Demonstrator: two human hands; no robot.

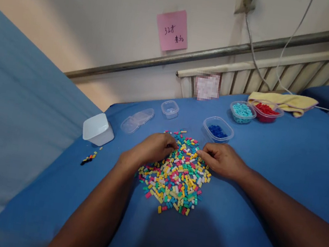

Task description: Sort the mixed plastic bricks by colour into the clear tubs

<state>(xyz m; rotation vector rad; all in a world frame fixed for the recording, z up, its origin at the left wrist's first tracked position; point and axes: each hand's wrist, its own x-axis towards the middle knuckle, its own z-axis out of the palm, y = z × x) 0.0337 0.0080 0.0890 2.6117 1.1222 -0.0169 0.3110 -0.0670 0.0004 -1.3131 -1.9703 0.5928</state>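
Note:
A pile of several small coloured bricks (176, 177) lies in the middle of the blue-covered table (229, 228). My left hand (153, 146) rests on the pile's far left edge, fingers curled in a pinch over the bricks. My right hand (222, 159) rests on the pile's far right edge, fingers also curled and pinched at the bricks. What each pinch holds is too small to make out. Just beyond my right hand stands a clear tub with dark blue bricks (218, 129).
An upturned white tub (98, 129), clear lids (137, 120) and an empty clear tub (170, 108) sit at the left rear. Tubs of light blue bricks (242, 111) and red bricks (267, 111) stand by a yellow cloth (291, 103). A few stray bricks (89, 158) lie left.

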